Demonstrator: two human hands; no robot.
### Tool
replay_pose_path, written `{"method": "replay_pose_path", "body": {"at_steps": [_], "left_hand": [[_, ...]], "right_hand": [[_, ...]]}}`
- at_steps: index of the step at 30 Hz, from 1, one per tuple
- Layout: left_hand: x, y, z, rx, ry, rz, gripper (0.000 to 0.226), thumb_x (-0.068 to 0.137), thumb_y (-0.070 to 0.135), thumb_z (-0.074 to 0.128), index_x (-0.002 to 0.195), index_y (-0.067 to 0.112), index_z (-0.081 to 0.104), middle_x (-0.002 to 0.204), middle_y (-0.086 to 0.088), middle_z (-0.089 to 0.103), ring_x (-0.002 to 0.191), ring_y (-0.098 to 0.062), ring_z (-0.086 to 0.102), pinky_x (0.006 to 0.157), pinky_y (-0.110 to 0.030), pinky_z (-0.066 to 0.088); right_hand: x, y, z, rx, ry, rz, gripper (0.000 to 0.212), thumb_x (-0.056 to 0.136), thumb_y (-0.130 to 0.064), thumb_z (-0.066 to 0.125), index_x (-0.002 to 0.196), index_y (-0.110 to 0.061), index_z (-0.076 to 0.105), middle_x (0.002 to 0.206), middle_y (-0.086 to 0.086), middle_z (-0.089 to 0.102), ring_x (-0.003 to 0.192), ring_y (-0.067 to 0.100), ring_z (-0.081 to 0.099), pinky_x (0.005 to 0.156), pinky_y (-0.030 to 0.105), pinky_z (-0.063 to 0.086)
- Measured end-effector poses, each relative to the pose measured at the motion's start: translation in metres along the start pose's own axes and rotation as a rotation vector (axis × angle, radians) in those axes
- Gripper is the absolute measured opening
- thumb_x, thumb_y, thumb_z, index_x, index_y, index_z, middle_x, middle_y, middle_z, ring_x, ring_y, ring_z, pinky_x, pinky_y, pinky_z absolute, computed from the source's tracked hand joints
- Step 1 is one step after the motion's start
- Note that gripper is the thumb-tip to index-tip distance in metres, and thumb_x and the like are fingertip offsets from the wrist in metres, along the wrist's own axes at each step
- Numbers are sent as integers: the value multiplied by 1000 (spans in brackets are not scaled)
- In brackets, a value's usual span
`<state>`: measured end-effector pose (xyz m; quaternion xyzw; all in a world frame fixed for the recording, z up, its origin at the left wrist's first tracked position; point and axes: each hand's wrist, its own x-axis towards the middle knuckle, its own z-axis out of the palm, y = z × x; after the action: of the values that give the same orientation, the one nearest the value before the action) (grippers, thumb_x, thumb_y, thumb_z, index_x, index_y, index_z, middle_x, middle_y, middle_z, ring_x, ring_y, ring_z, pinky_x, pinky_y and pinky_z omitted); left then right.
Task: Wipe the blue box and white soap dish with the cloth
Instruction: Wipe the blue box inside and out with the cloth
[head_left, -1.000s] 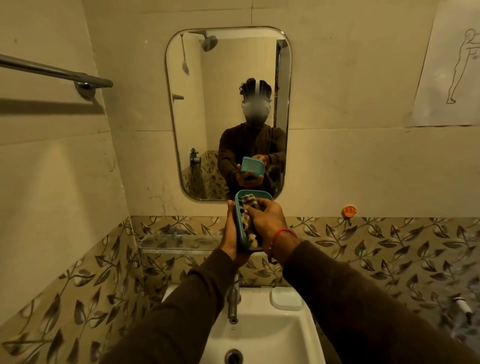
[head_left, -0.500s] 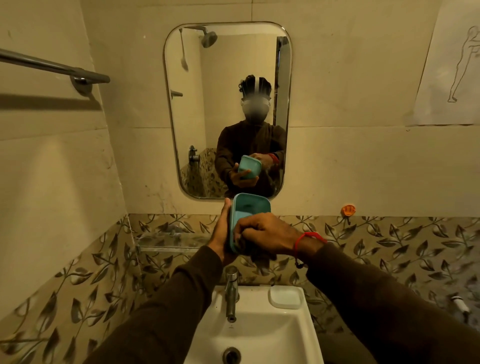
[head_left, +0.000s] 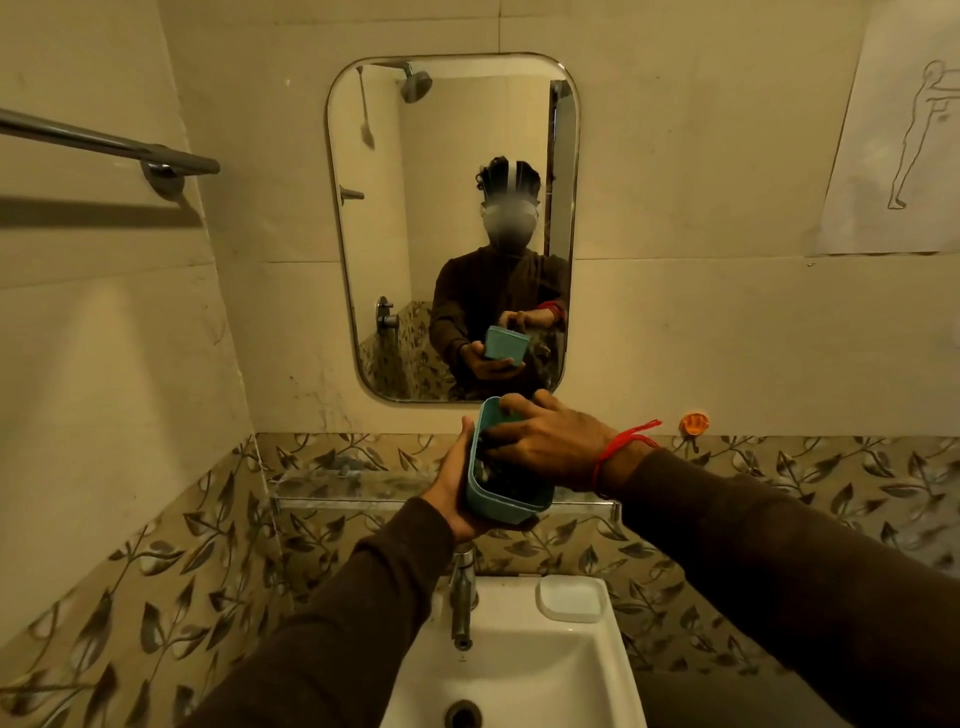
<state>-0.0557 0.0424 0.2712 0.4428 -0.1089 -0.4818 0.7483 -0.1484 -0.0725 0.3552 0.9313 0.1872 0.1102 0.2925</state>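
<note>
Sink rim (head_left: 618, 654) nearest, with the white soap dish (head_left: 570, 598) sat on its back right corner beside the tap (head_left: 464, 597), untouched; judged light, rigid plastic, likely slick if wet, best taken by the two long edges. Above the tap, the blue box (head_left: 506, 506) is held in the air, tilted with its open side toward the camera, cupped from beneath and behind by the left hand (head_left: 457, 493), whose fingers are wrapped closed round the box's base. Right hand (head_left: 545, 449) is laid across the opening, fingers curled down into the box and pressing the cloth (head_left: 485, 470), only a dark scrap of which is seen inside. Box is judged light, stiff, thin-walled plastic; smooth walls could slip, so support under the base with thumb on the rim is judged sound. Cloth is soft and bunches, so corners are best reached with fingertips. Farthest, both hands and the box are reflected in the mirror (head_left: 452, 130).
</note>
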Motion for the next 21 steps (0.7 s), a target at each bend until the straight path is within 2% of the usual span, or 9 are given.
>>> {"method": "replay_pose_path", "body": {"at_steps": [3, 7, 9, 12, 14, 17, 19, 21], "left_hand": [[-1, 1, 2, 41, 30, -14, 91, 83, 85, 34, 134, 13, 58, 106, -23, 75, 92, -40, 69, 73, -47, 56], [-2, 4, 9, 68, 37, 40, 83, 87, 81, 35, 135, 17, 58, 113, -21, 72, 93, -38, 71, 65, -44, 61], [0, 8, 10, 90, 35, 76, 78, 89, 79, 34, 134, 21, 60, 114, -20, 72, 100, -38, 69, 71, -46, 60], [6, 13, 9, 124, 27, 134, 75, 89, 78, 35, 137, 25, 58, 124, -17, 69, 115, -38, 65, 89, -56, 55], [9, 8, 9, 145, 28, 170, 74, 90, 78, 36, 136, 26, 59, 126, -16, 69, 115, -37, 66, 93, -57, 54], [11, 2, 9, 112, 29, 214, 75, 89, 79, 36, 134, 23, 61, 119, -17, 72, 107, -37, 70, 88, -57, 56], [13, 4, 5, 66, 53, 244, 79, 90, 78, 35, 132, 18, 63, 111, -17, 75, 96, -33, 73, 77, -49, 59], [17, 6, -1, 66, 52, 258, 81, 91, 78, 34, 131, 14, 63, 113, -16, 75, 97, -32, 72, 77, -45, 58]], "right_hand": [[-1, -4, 1, -96, 2, 143, 52, 91, -25, 60, 141, -25, 45, 148, 1, 39, 132, 38, 31, 96, 50, 35], [-1, -13, 2, -122, -10, 311, 42, 93, -29, 56, 133, -19, 51, 132, 6, 44, 123, 36, 36, 94, 49, 33], [-1, -18, 2, -130, -23, 366, 40, 93, -34, 56, 130, -19, 55, 124, 6, 48, 119, 35, 38, 94, 49, 33], [-1, -22, 4, -126, -61, 432, 39, 92, -43, 55, 124, -21, 59, 117, 5, 53, 116, 33, 40, 94, 46, 32], [0, -21, 2, -97, -92, 447, 39, 90, -48, 54, 120, -23, 62, 117, 3, 56, 116, 31, 41, 95, 45, 31], [1, -24, -2, -14, -129, 424, 39, 87, -53, 55, 115, -27, 64, 117, 0, 59, 116, 29, 41, 95, 44, 30], [2, -33, 0, 40, -138, 372, 36, 89, -49, 54, 116, -28, 63, 115, -1, 61, 115, 30, 41, 95, 45, 29], [2, -39, 0, 119, -198, 358, 31, 92, -42, 50, 116, -26, 63, 114, 1, 62, 113, 29, 43, 95, 46, 30]]}}
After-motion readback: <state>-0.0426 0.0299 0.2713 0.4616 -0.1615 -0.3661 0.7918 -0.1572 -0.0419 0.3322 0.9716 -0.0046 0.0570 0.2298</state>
